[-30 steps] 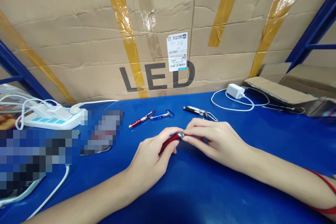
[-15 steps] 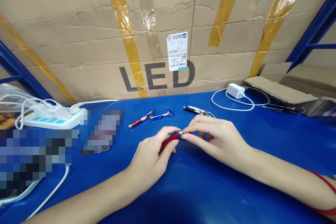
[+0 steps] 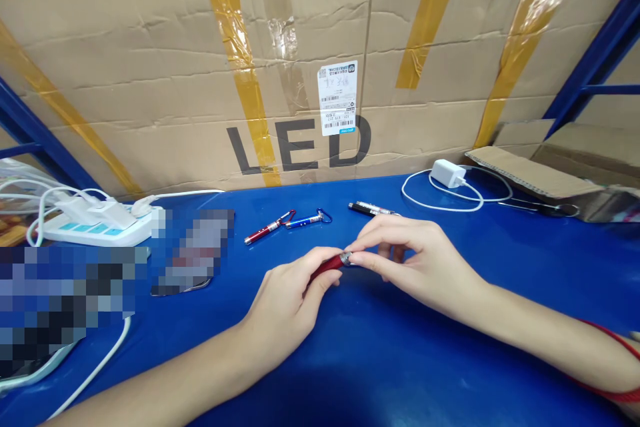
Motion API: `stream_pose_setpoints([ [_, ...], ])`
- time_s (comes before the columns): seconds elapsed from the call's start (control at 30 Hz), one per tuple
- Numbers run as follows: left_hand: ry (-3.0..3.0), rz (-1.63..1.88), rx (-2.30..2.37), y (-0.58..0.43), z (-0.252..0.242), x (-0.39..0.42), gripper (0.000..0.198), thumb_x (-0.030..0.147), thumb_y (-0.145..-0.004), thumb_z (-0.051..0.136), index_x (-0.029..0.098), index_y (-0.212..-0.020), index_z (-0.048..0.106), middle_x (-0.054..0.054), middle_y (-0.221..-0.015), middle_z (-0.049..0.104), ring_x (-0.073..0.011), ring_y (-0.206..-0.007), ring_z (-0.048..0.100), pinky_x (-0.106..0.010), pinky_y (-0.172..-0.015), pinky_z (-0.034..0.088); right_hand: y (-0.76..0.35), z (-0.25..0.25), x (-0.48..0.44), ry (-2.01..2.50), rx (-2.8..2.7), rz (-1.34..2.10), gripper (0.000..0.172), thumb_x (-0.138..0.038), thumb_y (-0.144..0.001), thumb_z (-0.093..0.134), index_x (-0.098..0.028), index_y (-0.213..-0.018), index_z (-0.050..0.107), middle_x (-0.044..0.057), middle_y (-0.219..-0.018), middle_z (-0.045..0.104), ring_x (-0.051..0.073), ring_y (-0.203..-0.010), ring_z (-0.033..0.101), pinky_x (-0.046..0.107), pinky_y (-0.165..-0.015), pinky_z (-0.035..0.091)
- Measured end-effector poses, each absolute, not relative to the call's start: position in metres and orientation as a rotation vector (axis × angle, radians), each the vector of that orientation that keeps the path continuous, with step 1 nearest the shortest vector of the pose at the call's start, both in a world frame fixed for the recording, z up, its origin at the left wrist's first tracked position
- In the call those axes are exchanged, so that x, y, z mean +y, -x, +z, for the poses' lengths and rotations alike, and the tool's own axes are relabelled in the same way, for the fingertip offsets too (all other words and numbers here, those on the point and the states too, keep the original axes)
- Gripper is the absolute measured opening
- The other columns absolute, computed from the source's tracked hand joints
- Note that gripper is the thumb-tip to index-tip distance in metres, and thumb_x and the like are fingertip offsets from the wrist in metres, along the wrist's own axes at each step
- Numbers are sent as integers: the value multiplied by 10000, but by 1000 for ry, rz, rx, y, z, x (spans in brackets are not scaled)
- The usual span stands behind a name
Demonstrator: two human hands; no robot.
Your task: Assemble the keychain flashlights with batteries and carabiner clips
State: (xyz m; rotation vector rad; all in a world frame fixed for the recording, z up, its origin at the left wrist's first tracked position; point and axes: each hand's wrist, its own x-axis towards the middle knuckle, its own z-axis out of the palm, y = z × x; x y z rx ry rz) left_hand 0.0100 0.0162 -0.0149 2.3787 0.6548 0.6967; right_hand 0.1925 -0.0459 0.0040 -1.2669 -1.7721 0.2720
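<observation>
My left hand point(image 3: 295, 293) is closed around the barrel of a small red keychain flashlight point(image 3: 327, 267), which is tilted with its silver end up and to the right. The thumb and fingertips of my right hand point(image 3: 415, 247) pinch that silver end. The fingers hide part of the end, so its detail is unclear. Just beyond my hands lie a red flashlight point(image 3: 263, 233) and a blue flashlight point(image 3: 305, 221), each with a small carabiner clip. Behind my right fingers rests a black one point(image 3: 361, 209) beside a silver one, partly covered.
On the blue table point(image 3: 380, 360) a white power strip point(image 3: 115, 233) and two blurred-out devices stand to the left. A white charger point(image 3: 447, 173) with a looped cable lies at the back right, near an opened carton point(image 3: 535, 173). A large cardboard box point(image 3: 175, 93) walls off the back.
The silver end of the red flashlight has turned or shifted slightly between my right fingertips. My right hand has moved a little, and my left hand still grips the barrel.
</observation>
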Motion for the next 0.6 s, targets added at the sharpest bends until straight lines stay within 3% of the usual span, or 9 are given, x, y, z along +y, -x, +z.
stream_pose_setpoints([
  [0.33, -2345, 706, 392, -10, -11, 15, 226, 144, -893, 421, 186, -994, 619, -4, -845, 691, -113, -740, 626, -174, -706, 462, -200, 2, -38, 1246, -1568, 937, 281, -354, -530, 822, -146, -537, 633, -16, -637, 580, 56, -440, 484, 199, -395, 402],
  [0.6, -2331, 715, 477, -9, -13, 14, 238, 156, -898, 417, 192, -1049, 597, -6, -823, 676, -123, -761, 629, -195, -736, 466, -194, 4, -40, 1206, -1657, 742, 288, -370, -609, 782, -141, -535, 623, -1, -640, 578, 56, -475, 494, 182, -414, 402],
])
